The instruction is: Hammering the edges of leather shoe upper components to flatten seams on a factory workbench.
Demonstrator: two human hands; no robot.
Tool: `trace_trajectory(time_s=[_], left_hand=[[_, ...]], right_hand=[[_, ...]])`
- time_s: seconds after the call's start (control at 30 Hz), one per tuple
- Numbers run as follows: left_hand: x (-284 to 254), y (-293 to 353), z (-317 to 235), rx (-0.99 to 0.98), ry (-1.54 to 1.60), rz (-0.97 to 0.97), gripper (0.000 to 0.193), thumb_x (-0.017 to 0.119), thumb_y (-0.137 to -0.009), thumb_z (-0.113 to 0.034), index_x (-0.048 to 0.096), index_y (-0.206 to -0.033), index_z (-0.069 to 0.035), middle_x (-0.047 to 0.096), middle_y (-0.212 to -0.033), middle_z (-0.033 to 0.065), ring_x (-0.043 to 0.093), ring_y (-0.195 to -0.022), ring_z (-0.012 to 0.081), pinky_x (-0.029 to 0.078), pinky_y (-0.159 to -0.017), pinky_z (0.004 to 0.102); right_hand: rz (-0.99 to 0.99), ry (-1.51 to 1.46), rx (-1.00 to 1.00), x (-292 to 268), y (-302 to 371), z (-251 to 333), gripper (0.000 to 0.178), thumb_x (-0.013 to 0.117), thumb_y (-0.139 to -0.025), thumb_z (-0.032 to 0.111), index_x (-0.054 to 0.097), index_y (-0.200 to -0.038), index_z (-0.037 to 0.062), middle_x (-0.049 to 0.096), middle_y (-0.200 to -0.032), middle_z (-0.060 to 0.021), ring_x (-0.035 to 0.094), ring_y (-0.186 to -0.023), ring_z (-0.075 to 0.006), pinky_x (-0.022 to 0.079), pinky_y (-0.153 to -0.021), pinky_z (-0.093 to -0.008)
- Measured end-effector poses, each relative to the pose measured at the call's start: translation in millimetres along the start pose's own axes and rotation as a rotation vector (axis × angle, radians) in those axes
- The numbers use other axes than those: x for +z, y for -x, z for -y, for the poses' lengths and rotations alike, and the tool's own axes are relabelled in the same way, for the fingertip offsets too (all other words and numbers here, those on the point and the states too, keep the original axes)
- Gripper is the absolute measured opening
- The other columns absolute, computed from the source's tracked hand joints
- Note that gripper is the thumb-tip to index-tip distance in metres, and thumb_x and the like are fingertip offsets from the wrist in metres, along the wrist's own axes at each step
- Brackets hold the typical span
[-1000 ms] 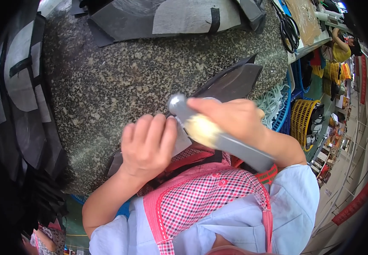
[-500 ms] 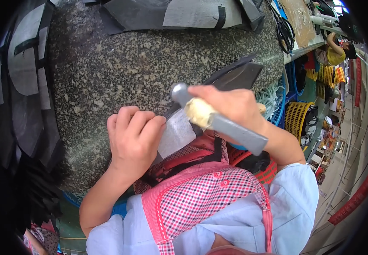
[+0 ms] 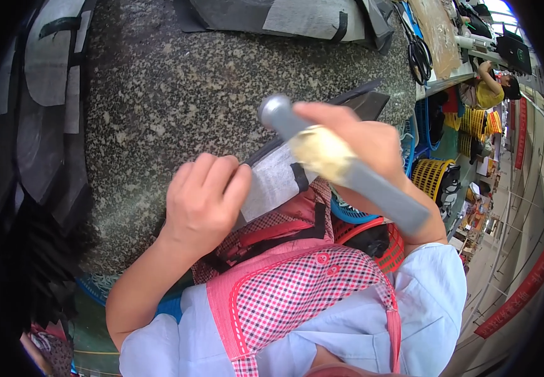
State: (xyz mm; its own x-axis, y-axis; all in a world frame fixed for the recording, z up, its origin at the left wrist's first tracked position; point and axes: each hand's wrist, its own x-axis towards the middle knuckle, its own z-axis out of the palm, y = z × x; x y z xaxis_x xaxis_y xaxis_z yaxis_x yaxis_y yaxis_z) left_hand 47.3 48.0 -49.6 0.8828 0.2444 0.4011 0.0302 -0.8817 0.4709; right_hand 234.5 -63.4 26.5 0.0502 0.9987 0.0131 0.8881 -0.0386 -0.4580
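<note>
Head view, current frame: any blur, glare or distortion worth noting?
Head view: the hammer looks motion-blurred, with a bright highlight on its rounded end; head view: the granite surface shows crisper speckle; head view: the red banner curves near the right rim, and the outer edges fall to black.

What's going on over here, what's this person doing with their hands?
The person's right hand grips a hammer, which appears to be held above a dark, flat piece with a pale patch. The left hand is at the piece's near-left end. The piece lies at the near edge of a speckled stone slab. Similar dark pieces lie along the slab's far edge and left side.
</note>
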Motion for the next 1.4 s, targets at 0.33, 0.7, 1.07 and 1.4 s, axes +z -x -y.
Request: trace_trajectory(time_s=[0.33, 0.7, 1.07, 1.4], left_hand=[[-17, -2, 9, -0.194, 0.353, 0.132, 0.025, 0.063, -0.067, 0.003, 0.062, -0.092, -0.002, 0.055, -0.083, 0.0105, 0.056, -0.073, 0.0269, 0.049, -0.064, 0.0356], [11, -24, -4, 0.099, 0.084, -0.001, 0.024, 0.061, -0.066, -0.004, 0.062, -0.089, 0.003, 0.051, -0.079, 0.0061, 0.053, -0.073, 0.0198, 0.045, -0.056, 0.0287], [-1, -22, 6, 0.272, -0.091, 0.013, 0.022, 0.058, -0.064, -0.010, 0.061, -0.082, 0.002, 0.052, -0.079, 0.0066, 0.052, -0.075, 0.0191, 0.040, -0.060, 0.0286], [-12, -14, 17, 0.152, -0.004, 0.106, 0.018, 0.060, -0.068, -0.012, 0.066, -0.085, -0.008, 0.057, -0.081, 0.0032, 0.055, -0.086, 0.0220, 0.043, -0.069, 0.0333]], right_hand=[[0.263, -0.103, 0.074, 3, 0, -4, 0.032, 0.065, -0.079, 0.018, 0.047, -0.103, 0.0067, 0.061, -0.072, -0.0117, 0.062, -0.066, -0.0333, 0.048, -0.054, -0.0382], [0.182, -0.033, 0.154, -8, 22, -4, 0.030, 0.068, -0.080, 0.016, 0.057, -0.106, 0.0077, 0.065, -0.085, -0.0104, 0.067, -0.071, -0.0270, 0.053, -0.061, -0.0350], [0.026, -0.086, -0.018, -10, 23, -9, 0.038, 0.077, -0.072, 0.026, 0.059, -0.099, 0.0062, 0.063, -0.070, -0.0059, 0.064, -0.056, -0.0229, 0.050, -0.049, -0.0299], [0.019, 0.039, -0.067, -14, -2, -2, 0.028, 0.066, -0.075, 0.019, 0.046, -0.088, 0.0055, 0.055, -0.063, -0.0091, 0.062, -0.057, -0.0264, 0.047, -0.046, -0.0357]])
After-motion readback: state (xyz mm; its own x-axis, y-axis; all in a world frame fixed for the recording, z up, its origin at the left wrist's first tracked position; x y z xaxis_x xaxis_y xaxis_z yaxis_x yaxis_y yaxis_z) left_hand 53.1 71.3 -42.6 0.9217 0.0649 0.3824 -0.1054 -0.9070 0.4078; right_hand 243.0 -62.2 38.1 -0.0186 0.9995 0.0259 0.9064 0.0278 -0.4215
